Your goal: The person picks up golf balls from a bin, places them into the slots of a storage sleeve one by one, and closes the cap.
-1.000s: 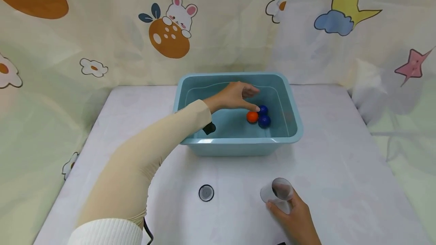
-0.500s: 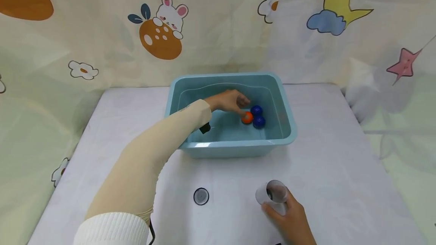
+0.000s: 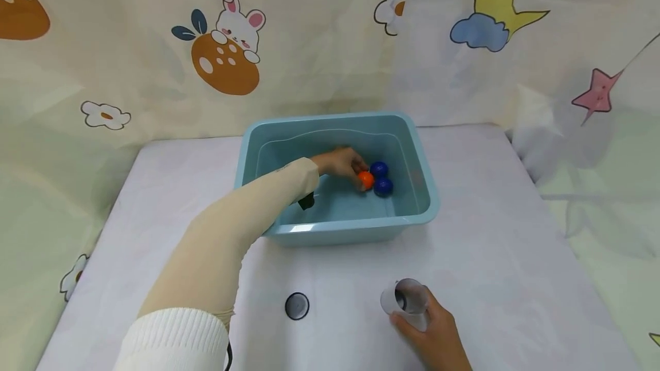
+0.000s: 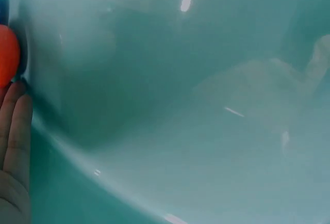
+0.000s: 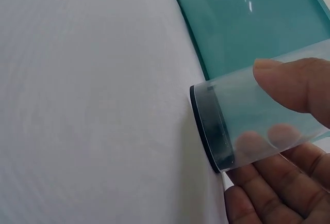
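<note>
While the tub encloses the left hand pinching an orange ball beside blue balls, its front faces a disc and the right hand gripping a cup; bench flanks both ends.

The head camera looked forward and down over the worktop, at the tub, left hand and right hand. The left wrist camera faced the tub's inner surface from close by, sharing the orange ball with the head view. The right wrist camera, also close, faced the cup, shared with the head view.
</note>
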{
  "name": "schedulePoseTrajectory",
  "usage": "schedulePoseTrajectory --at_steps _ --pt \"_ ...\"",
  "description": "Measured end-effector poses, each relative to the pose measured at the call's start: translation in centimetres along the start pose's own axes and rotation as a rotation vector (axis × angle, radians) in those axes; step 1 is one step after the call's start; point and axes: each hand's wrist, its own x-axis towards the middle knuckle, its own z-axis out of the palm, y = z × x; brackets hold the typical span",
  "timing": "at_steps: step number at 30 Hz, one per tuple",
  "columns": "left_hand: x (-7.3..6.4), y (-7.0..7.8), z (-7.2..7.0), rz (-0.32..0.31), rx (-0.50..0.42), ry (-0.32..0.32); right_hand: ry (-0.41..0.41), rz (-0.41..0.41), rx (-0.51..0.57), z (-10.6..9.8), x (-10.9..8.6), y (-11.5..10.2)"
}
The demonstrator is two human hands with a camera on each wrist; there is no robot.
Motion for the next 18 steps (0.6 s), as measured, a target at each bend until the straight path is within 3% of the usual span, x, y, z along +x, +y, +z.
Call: schedulePoseTrajectory --at_steps 6,11,18 --pt "0.16 0.01 0.42 0.013 -0.030 0.052 0.017 0.017 0.014 -0.01 0.15 -0.38" --pt "0.08 0.23 0.60 0.029 -0.015 0.084 0.090 -0.054 0.008 0.11 0.13 -0.57" --pt "0.18 0.17 0.74 0.031 -0.001 0.094 0.220 -0.107 0.163 0.14 0.20 -0.86"
